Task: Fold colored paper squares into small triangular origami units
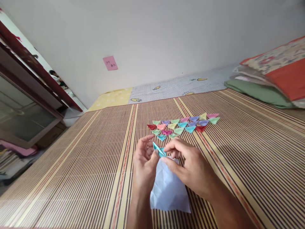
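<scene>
Between my two hands is a small turquoise folded paper boat [159, 150], tilted, its folds partly hidden by my fingers. My left hand [145, 156] grips its left side, thumb in front and fingers behind. On the opposite side my right hand [183, 159] pinches it with thumb and fingertips. Under the hands lies a creased white sheet of paper [169, 190]. Just beyond, several finished paper boats in many colours stand in rows, among them a red boat [200, 128], a turquoise boat [162, 137] and a yellow boat [203, 116].
A striped bamboo mat [83, 171] covers the bed surface. Folded bedding [262, 92] and an orange patterned pillow [286, 66] are piled at the right. A pink note [110, 63] is stuck on the wall. A glass-panelled door [23, 105] stands at the left, with a person [57, 78] far beyond.
</scene>
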Demonstrator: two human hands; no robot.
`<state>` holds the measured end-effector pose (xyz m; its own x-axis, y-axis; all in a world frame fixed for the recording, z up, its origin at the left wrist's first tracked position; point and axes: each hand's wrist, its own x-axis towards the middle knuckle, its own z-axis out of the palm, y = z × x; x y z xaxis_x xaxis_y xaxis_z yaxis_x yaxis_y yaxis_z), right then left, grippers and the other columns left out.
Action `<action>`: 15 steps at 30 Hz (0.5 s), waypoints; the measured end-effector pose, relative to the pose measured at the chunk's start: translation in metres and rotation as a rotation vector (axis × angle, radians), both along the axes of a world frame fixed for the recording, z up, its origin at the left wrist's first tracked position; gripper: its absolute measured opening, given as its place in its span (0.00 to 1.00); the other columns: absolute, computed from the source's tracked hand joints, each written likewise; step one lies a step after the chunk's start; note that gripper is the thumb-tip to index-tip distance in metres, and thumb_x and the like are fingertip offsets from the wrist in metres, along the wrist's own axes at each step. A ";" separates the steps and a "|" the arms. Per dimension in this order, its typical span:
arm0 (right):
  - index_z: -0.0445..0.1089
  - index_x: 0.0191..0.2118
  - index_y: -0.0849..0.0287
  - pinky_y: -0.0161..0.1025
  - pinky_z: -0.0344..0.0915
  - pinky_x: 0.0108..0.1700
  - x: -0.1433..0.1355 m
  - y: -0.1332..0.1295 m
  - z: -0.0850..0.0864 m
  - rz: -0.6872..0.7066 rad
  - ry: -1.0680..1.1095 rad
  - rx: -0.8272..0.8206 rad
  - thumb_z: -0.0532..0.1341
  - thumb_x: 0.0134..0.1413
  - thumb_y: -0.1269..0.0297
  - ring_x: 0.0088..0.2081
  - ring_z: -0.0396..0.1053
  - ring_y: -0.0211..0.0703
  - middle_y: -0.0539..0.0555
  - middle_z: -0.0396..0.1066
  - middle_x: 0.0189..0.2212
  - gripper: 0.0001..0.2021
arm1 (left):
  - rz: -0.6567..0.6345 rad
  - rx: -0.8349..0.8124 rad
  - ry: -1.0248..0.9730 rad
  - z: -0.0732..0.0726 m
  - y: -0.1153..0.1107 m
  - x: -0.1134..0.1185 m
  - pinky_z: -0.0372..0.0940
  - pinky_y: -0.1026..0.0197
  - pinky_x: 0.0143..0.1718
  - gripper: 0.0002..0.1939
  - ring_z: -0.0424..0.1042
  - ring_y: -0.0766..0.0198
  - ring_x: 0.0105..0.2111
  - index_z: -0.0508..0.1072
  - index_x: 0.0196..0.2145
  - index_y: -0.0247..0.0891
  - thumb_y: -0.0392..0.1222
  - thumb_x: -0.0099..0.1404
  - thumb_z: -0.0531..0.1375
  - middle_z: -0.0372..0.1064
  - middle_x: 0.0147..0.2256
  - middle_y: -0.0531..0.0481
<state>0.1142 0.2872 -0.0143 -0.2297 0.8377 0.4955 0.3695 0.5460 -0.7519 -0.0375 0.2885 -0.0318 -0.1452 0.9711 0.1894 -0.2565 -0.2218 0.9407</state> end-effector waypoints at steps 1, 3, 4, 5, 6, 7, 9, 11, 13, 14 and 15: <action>0.69 0.35 0.56 0.38 0.67 0.34 -0.003 0.000 -0.002 -0.011 -0.007 0.007 0.62 0.59 0.74 0.32 0.69 0.41 0.49 0.69 0.31 0.05 | 0.007 0.003 0.022 0.001 -0.001 0.001 0.69 0.64 0.37 0.19 0.73 0.66 0.35 0.73 0.48 0.41 0.39 0.60 0.70 0.70 0.37 0.52; 0.67 0.33 0.56 0.37 0.65 0.34 -0.008 0.001 -0.005 -0.037 -0.009 0.039 0.58 0.62 0.75 0.32 0.69 0.40 0.50 0.68 0.31 0.08 | -0.015 0.000 0.054 0.002 -0.003 0.001 0.69 0.63 0.34 0.16 0.72 0.65 0.32 0.73 0.47 0.41 0.40 0.62 0.68 0.71 0.36 0.52; 0.67 0.33 0.56 0.37 0.65 0.33 -0.010 0.002 -0.006 -0.047 -0.010 0.052 0.57 0.64 0.75 0.31 0.68 0.40 0.50 0.67 0.31 0.09 | -0.034 -0.007 0.074 0.003 -0.004 0.001 0.69 0.62 0.34 0.14 0.71 0.65 0.31 0.72 0.46 0.41 0.40 0.64 0.67 0.71 0.35 0.52; 0.66 0.33 0.56 0.37 0.64 0.33 -0.010 0.002 -0.007 -0.052 -0.013 0.062 0.56 0.65 0.75 0.31 0.68 0.40 0.50 0.67 0.31 0.09 | -0.048 -0.015 0.102 0.003 -0.005 0.000 0.69 0.61 0.33 0.10 0.71 0.65 0.30 0.72 0.44 0.41 0.40 0.65 0.66 0.71 0.33 0.52; 0.66 0.33 0.56 0.38 0.63 0.33 -0.009 0.003 -0.007 -0.054 -0.018 0.068 0.55 0.66 0.74 0.31 0.68 0.40 0.50 0.66 0.31 0.10 | -0.053 -0.021 0.138 0.004 -0.006 -0.001 0.69 0.61 0.33 0.07 0.70 0.65 0.29 0.72 0.42 0.41 0.40 0.66 0.65 0.70 0.31 0.53; 0.66 0.33 0.56 0.38 0.63 0.33 -0.009 0.003 -0.008 -0.053 -0.026 0.073 0.55 0.67 0.74 0.31 0.68 0.40 0.50 0.66 0.31 0.10 | -0.049 -0.024 0.183 0.004 -0.007 -0.002 0.69 0.61 0.33 0.05 0.69 0.65 0.28 0.72 0.40 0.41 0.40 0.67 0.64 0.69 0.30 0.53; 0.65 0.33 0.56 0.39 0.63 0.34 -0.007 0.004 -0.008 -0.049 -0.047 0.082 0.54 0.68 0.74 0.31 0.67 0.40 0.50 0.66 0.31 0.11 | -0.027 -0.026 0.290 0.003 -0.008 -0.004 0.67 0.61 0.32 0.03 0.66 0.67 0.27 0.72 0.37 0.41 0.39 0.67 0.64 0.69 0.31 0.52; 0.65 0.33 0.56 0.39 0.63 0.34 -0.005 0.005 -0.009 -0.043 -0.062 0.085 0.53 0.69 0.73 0.32 0.67 0.40 0.50 0.65 0.31 0.11 | -0.014 -0.028 0.366 0.003 -0.009 -0.006 0.67 0.60 0.32 0.03 0.64 0.67 0.26 0.73 0.36 0.41 0.40 0.67 0.64 0.68 0.31 0.53; 0.65 0.34 0.57 0.40 0.63 0.35 -0.004 0.005 -0.009 -0.032 -0.060 0.073 0.53 0.70 0.73 0.32 0.67 0.41 0.50 0.65 0.32 0.11 | -0.037 -0.036 0.382 0.004 -0.010 -0.007 0.68 0.60 0.32 0.04 0.63 0.67 0.25 0.73 0.35 0.41 0.41 0.68 0.64 0.67 0.30 0.53; 0.66 0.34 0.57 0.40 0.63 0.35 -0.004 0.006 -0.009 -0.023 -0.054 0.066 0.53 0.70 0.74 0.33 0.67 0.41 0.51 0.65 0.33 0.11 | -0.054 -0.037 0.377 0.004 -0.010 -0.008 0.68 0.60 0.32 0.05 0.64 0.67 0.25 0.73 0.35 0.41 0.42 0.68 0.64 0.67 0.30 0.53; 0.67 0.35 0.57 0.40 0.63 0.36 -0.004 0.006 -0.009 -0.016 -0.049 0.061 0.53 0.70 0.74 0.34 0.67 0.41 0.51 0.66 0.33 0.11 | -0.069 -0.033 0.377 0.005 -0.011 -0.008 0.68 0.60 0.32 0.05 0.65 0.66 0.27 0.73 0.35 0.41 0.42 0.67 0.65 0.68 0.31 0.53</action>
